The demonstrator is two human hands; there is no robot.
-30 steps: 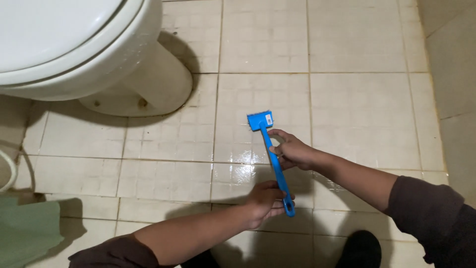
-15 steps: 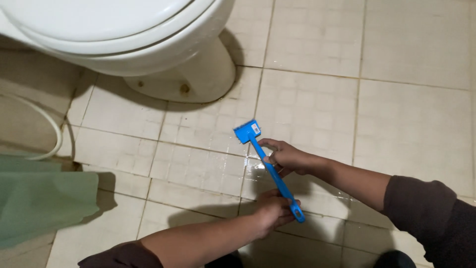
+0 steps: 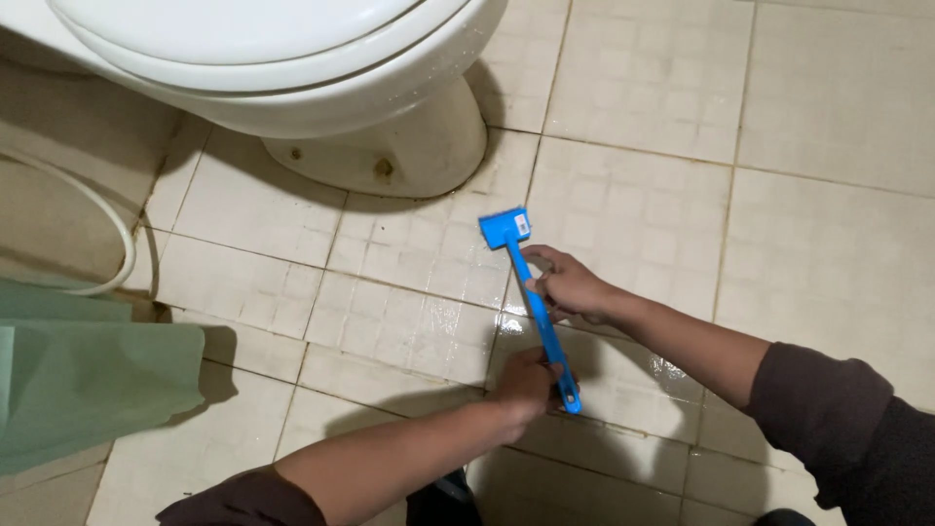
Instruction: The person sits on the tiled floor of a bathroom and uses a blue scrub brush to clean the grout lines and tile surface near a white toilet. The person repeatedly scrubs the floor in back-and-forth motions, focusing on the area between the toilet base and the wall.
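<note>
Both hands are gripping the blue brush [image 3: 531,292]: left hand [image 3: 526,382] at the handle's end, right hand [image 3: 570,285] mid-handle. Its head sits on the wet tile floor [image 3: 409,312], just in front of the toilet base [image 3: 390,156].

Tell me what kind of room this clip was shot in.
Most likely a bathroom: a white toilet stands on a wet tiled floor, a hose runs beside it, and both hands grip a blue brush against the tiles.

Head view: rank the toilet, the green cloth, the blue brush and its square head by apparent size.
1. Toilet, cut off by the frame.
2. Green cloth, also cropped and nearer the camera, so unsure against the toilet.
3. Blue brush, held by both hands.
4. Its square head.
</note>
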